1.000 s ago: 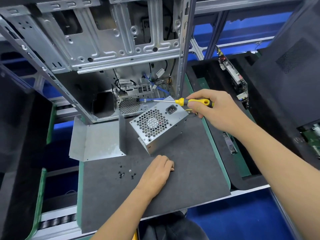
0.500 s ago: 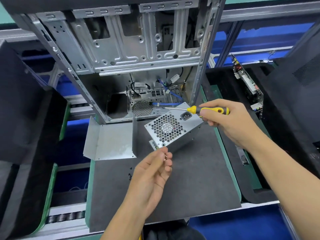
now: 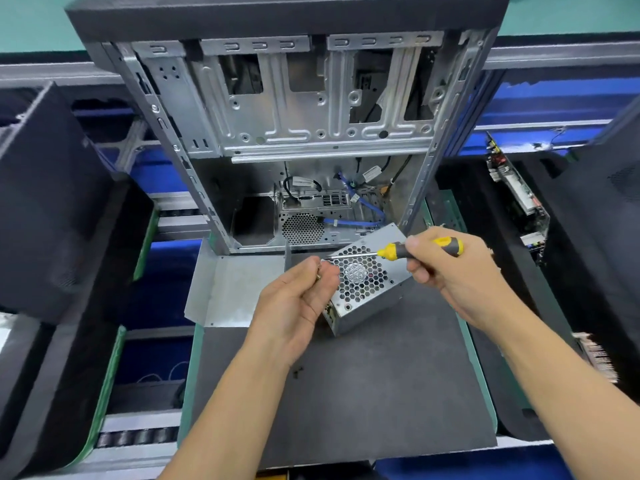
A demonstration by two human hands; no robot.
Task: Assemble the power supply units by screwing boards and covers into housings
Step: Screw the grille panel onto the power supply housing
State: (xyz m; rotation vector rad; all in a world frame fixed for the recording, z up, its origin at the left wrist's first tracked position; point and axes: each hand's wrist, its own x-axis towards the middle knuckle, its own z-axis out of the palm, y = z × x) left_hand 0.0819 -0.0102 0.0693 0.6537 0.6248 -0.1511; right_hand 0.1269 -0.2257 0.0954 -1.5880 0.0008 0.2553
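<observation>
Resting: the PSU (image 3: pixel 367 289) sits tilted on the dark mat (image 3: pixel 363 393), its honeycomb fan grille facing up at you, just in front of the open case (image 3: pixel 311 133).
Screw: you pinch a small brass-looking screw (image 3: pixel 318 273) between thumb and fingertips of your left hand (image 3: pixel 294 306), palm turned up, just left of the grille and in front of the PSU's left corner.
Left grip: narrow, closed on the screw; the other fingers curl loosely.
Screwdriver: your right hand (image 3: pixel 453 271) wraps the yellow-and-black handle of the screwdriver (image 3: pixel 398 251), with the thumb lying along the top.
Right grip: firm around the handle.
Shaft: it lies almost level across the top of the grille, the tip pointing left toward the screw; whether tip and screw touch cannot be told.
Cover: a bent sheet-metal cover (image 3: pixel 235 289) lies flat on the mat just left of the PSU, one flange standing upright beside it.
Loose screws: a few dark specks (image 3: pixel 298 371) lie on the mat near your left forearm.
Case: it stands open toward you, blue cable (image 3: pixel 360 221) and rear fan mesh visible inside.
Sides: black foam trays (image 3: pixel 52 202) flank the mat; a circuit board (image 3: pixel 516 192) leans on edge in the right one.
</observation>
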